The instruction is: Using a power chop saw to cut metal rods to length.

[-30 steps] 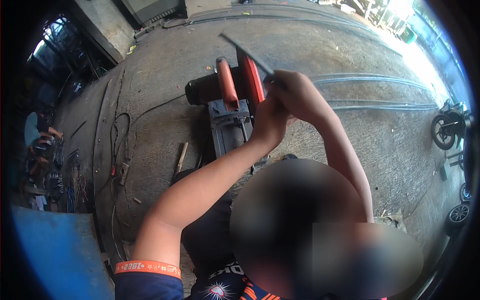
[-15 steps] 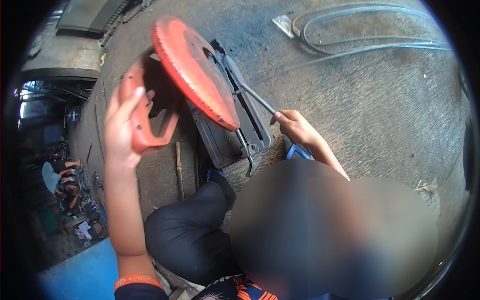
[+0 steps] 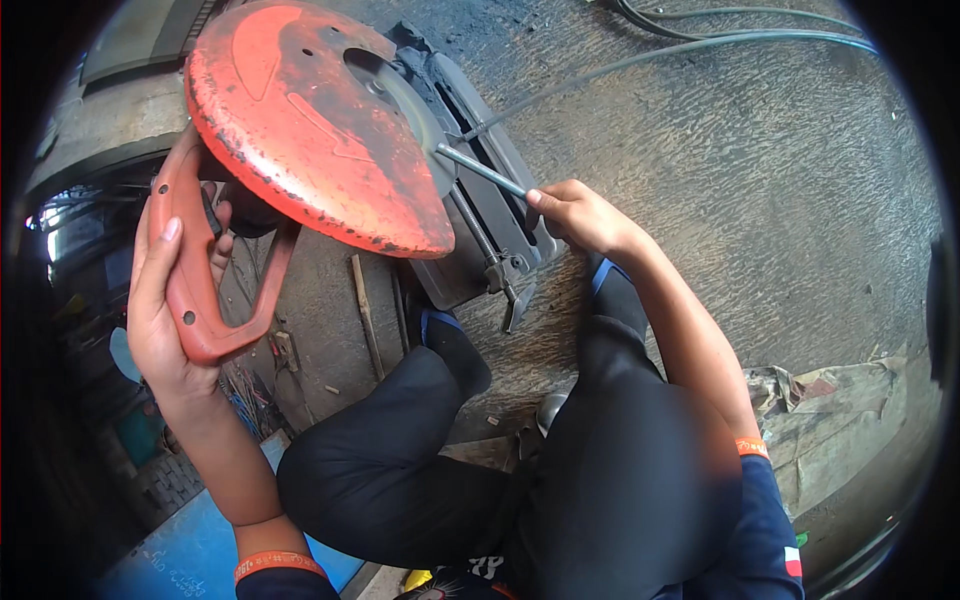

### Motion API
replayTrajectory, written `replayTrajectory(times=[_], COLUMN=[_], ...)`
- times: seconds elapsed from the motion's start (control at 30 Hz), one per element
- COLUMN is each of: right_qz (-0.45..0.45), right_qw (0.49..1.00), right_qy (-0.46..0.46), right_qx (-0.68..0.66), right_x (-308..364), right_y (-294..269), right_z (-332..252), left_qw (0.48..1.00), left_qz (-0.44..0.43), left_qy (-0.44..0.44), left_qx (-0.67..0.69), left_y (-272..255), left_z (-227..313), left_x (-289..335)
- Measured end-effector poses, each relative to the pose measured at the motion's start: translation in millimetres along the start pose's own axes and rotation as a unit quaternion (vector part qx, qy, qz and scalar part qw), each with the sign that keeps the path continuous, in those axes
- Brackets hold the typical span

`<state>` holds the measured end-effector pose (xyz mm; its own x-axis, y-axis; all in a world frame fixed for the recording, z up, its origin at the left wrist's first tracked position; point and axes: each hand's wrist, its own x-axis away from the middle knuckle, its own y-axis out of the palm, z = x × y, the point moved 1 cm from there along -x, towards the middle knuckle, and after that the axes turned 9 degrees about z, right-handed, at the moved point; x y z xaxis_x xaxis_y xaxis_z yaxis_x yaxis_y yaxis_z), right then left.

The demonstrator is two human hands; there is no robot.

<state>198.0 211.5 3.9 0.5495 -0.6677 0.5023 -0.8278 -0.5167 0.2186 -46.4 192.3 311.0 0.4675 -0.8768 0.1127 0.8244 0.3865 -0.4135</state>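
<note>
My left hand (image 3: 170,300) is wrapped round the red D-shaped handle (image 3: 205,330) of a cut-off saw. The scuffed red blade guard (image 3: 310,150) stands raised over the saw's dark base (image 3: 450,275), with part of the grey disc (image 3: 420,125) showing under it. In my right hand (image 3: 580,215) is a short grey metal rod (image 3: 485,170), gripped near its end. Its far end overlaps the disc's lower edge; I cannot tell whether they touch. A clamp screw with a small crank (image 3: 505,280) lies along the base below the rod.
Long thin rods or cables (image 3: 680,45) run across the rough floor at the upper right. A wooden stick (image 3: 365,315) lies left of my foot. Beside my left arm is a blue surface (image 3: 190,550), and a crumpled sheet (image 3: 840,410) lies at the right.
The rod's far end has shifted from over the base to in front of the disc. The guard shows more of its side and sits farther left, and the whole view has shifted too.
</note>
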Motion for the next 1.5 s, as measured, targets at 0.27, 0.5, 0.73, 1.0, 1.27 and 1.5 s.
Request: replayTrajectory(times=[0.27, 0.5, 0.73, 1.0, 1.27, 1.5], right_qz=[0.051, 0.134, 0.166, 0.210, 0.258, 0.184], right_qw=[0.992, 0.958, 0.942, 0.916, 0.903, 0.967], right_qy=[-0.053, -0.159, -0.179, -0.198, -0.225, -0.067], right_qx=[0.103, 0.197, 0.232, 0.278, 0.259, 0.162], right_x=[-6.7, -0.3, 4.8, 5.4, 8.7, 6.7], right_y=[8.7, 12.4, 16.5, 18.3, 4.2, 2.2], right_z=[-1.2, -2.7, -12.2, -11.2, -18.2, -24.7], left_qw=[1.000, 0.998, 0.998, 0.997, 0.970, 0.973], left_qz=[0.011, 0.036, 0.018, 0.052, -0.041, -0.089], left_qy=[-0.001, -0.042, -0.040, -0.033, -0.144, -0.129], left_qx=[-0.022, 0.033, 0.038, 0.037, 0.193, 0.167], left_y=[-3.5, -11.9, -9.6, -13.3, -12.4, -17.8], left_z=[7.7, 4.9, 5.8, 4.5, 1.5, 0.7], left_x=[-8.5, -9.0, -8.9, -8.5, -13.0, -17.8])
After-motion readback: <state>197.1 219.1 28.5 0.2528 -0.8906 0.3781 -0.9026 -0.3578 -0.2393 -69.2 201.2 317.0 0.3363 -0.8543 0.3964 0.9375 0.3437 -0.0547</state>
